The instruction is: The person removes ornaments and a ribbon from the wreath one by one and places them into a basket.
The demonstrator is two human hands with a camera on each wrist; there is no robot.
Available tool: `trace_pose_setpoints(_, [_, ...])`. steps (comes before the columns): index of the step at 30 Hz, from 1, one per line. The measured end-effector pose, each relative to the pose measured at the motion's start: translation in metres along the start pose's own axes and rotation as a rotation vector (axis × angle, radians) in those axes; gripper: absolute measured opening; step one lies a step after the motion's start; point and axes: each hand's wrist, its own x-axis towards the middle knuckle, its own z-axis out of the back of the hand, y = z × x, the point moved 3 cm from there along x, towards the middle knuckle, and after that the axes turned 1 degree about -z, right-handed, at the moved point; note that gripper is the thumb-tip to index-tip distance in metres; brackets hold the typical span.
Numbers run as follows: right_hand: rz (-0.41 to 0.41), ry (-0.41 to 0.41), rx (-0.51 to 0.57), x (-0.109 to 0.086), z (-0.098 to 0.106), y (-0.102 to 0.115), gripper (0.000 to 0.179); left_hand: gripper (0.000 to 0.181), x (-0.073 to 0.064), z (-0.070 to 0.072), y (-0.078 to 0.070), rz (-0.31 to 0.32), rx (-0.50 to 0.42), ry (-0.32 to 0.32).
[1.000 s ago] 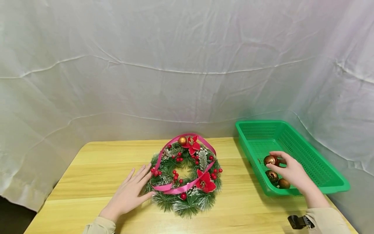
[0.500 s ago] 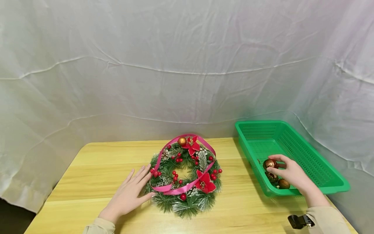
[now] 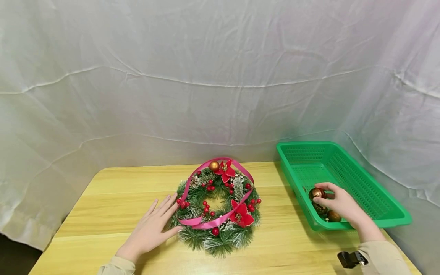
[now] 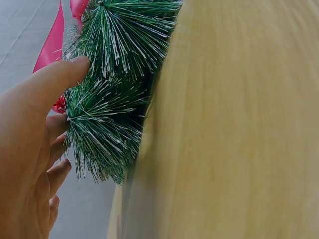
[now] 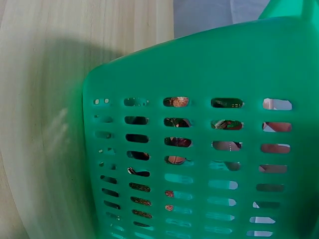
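A green wreath point(image 3: 220, 238) with red berries, red cloth flowers and a gold ball lies on the table. A loop of pink ribbon point(image 3: 214, 222) lies over it. My left hand point(image 3: 151, 228) rests at its left edge with fingers extended; in the left wrist view the thumb point(image 4: 75, 70) touches the needles. On the right, my right hand point(image 3: 340, 202) reaches into a green basket point(image 3: 371, 182) and pinches a copper Christmas ball point(image 3: 315, 193) between thumb and fingers. Another shiny ball, partly hidden, and a matte brown ball point(image 3: 333, 216) lie just below it.
The basket's slotted wall point(image 5: 199, 64) fills most of the right wrist view and hides the right hand's fingers there. Wood tabletop point(image 3: 123, 191) lies around the wreath. Pale cloth point(image 3: 220, 95) hangs behind and at both sides.
My right hand and the copper ball in it have moved slightly down, closer to the other balls in the basket. The left hand and the wreath have stayed in place.
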Motion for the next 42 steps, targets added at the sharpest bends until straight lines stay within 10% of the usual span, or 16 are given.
trace_pose_setpoints(22, [0.027, -0.075, -0.044, -0.002, 0.002, 0.01, 0.052, 0.076, -0.002, -0.002, 0.0, -0.027, 0.002, -0.053])
trace_pose_setpoints(42, [0.139, -0.209, 0.063, 0.012, -0.023, 0.068, 0.05, 0.078, 0.0, 0.001, -0.001, -0.01, 0.001, -0.005])
